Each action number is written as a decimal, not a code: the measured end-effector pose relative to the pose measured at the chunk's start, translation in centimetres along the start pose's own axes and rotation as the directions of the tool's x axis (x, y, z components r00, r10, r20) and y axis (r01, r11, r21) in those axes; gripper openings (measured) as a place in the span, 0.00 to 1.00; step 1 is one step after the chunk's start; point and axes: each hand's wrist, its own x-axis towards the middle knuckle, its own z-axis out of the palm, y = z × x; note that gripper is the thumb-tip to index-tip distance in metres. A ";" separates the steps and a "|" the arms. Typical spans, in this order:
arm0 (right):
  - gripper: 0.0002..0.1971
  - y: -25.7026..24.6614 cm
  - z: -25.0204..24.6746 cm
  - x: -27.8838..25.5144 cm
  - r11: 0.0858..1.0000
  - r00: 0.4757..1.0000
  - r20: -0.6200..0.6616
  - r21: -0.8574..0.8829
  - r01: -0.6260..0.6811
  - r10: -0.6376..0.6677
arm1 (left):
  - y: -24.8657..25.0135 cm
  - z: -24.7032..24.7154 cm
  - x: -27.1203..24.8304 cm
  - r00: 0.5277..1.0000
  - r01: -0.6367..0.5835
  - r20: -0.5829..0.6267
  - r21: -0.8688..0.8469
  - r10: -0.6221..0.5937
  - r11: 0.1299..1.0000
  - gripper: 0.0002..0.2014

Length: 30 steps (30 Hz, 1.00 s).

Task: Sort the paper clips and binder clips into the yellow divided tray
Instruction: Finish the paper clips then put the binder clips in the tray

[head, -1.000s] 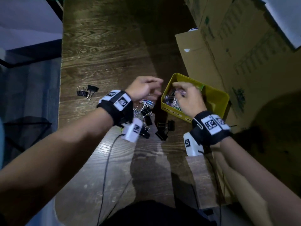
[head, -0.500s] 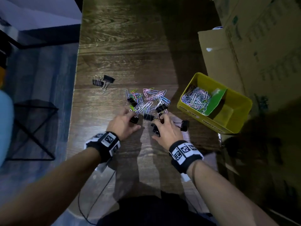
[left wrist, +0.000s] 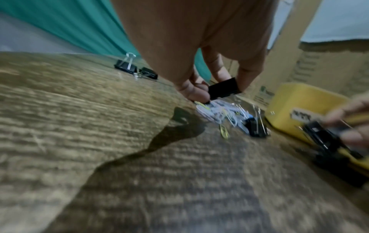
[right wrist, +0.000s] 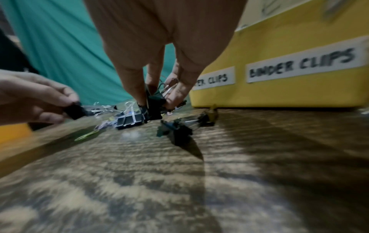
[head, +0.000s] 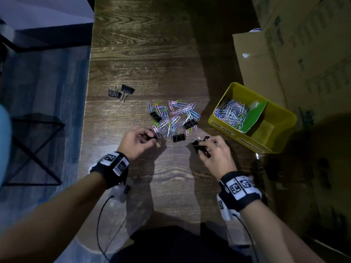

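A heap of coloured paper clips (head: 173,116) mixed with black binder clips (head: 178,138) lies mid-table. My left hand (head: 147,137) pinches one black binder clip (left wrist: 223,89) at the heap's near-left edge. My right hand (head: 206,146) grips a bunch of black binder clips (right wrist: 153,105) just above the table, near the tray's front. The yellow divided tray (head: 224,128) stands at the right; its left compartment holds many paper clips (head: 230,112) and a green divider (head: 254,116) splits it. The right compartment, labelled BINDER CLIPS (right wrist: 303,63), looks bare.
Two more binder clips (head: 121,91) lie apart at the far left near the table edge. Cardboard boxes (head: 296,54) stand behind and beside the tray. A loose binder clip (right wrist: 175,130) lies on the table under my right hand. Cables hang at the near edge.
Both hands have left the tray and come back to the near side of the heap. Each has picked up binder clips; the left was pinching at the pile half a second ago.
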 end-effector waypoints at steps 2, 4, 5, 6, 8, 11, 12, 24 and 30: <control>0.12 0.8 -0.8 -0.3 0.998 0.996 -0.062 0.015 -0.066 0.067 | 0.6 -1.2 0.2 0.999 0.049 0.010 -0.148 -0.047 0.988 0.11; 0.13 1.4 -1.4 -0.3 0.991 0.988 -0.080 -0.019 -0.130 0.128 | 0.9 -2.5 0.7 0.998 0.051 -0.034 -0.199 -0.059 0.979 0.11; 0.14 1.5 -1.6 -0.3 0.986 0.984 -0.078 -0.047 -0.163 0.159 | 0.9 -3.2 1.1 0.995 0.047 -0.081 -0.185 -0.063 0.982 0.12; 0.15 1.6 -1.8 -0.2 0.978 0.979 -0.079 -0.075 -0.193 0.187 | 0.9 -3.8 1.5 0.990 0.053 -0.124 -0.137 -0.070 0.989 0.12; 0.16 1.6 -1.9 -0.2 0.964 0.967 -0.098 -0.109 -0.244 0.234 | 1.0 -4.9 2.3 0.980 0.081 -0.186 0.058 -0.069 0.995 0.08; 0.18 1.2 -1.8 -0.3 0.952 0.960 -0.113 -0.141 -0.271 0.256 | 1.2 -5.9 2.8 0.977 0.065 -0.211 0.361 0.014 0.930 0.01; 0.19 1.0 -1.7 -0.4 0.950 0.961 -0.110 -0.161 -0.269 0.254 | 1.1 -5.8 2.8 0.979 0.022 -0.191 0.432 0.067 0.902 0.02; 0.22 -6.4 3.0 3.8 0.948 0.979 0.113 -0.253 0.192 -0.168 | 2.2 -0.6 5.9 0.978 -0.192 0.071 0.684 0.198 0.704 0.25; 0.17 -6.0 4.1 6.0 0.961 0.977 0.184 -0.235 0.146 -0.104 | 2.9 0.5 6.1 0.972 -0.218 0.075 0.641 0.222 0.736 0.12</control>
